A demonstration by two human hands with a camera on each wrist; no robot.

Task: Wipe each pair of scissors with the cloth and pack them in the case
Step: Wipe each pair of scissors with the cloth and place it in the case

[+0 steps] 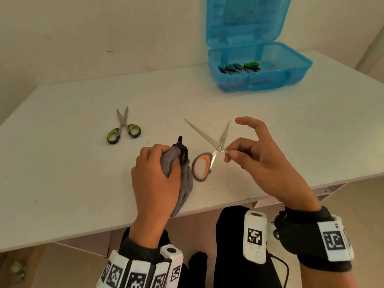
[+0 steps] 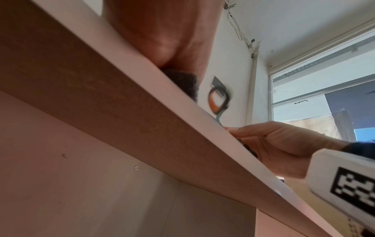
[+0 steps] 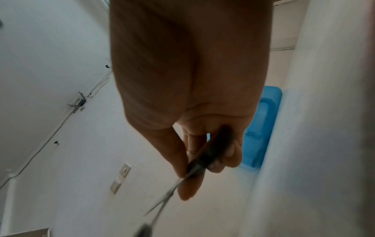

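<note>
Left hand [image 1: 154, 175]: clutches grey cloth [image 1: 182, 183] bundled around black-handled scissors [image 1: 182, 151].
Right hand [image 1: 264, 161]: pinches open orange-handled steel scissors [image 1: 207, 150].
Far right: open translucent blue plastic case [image 1: 259, 69], scissors inside.
Writing: only square coded markers on wristbands [image 1: 332, 239].

head: above, downward | wrists: close, upward | shared: orange scissors [image 1: 204, 161]

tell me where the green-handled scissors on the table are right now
In the head view, the green-handled scissors lie flat on the white table, left of and beyond the left hand gripping the grey cloth, untouched.
</note>
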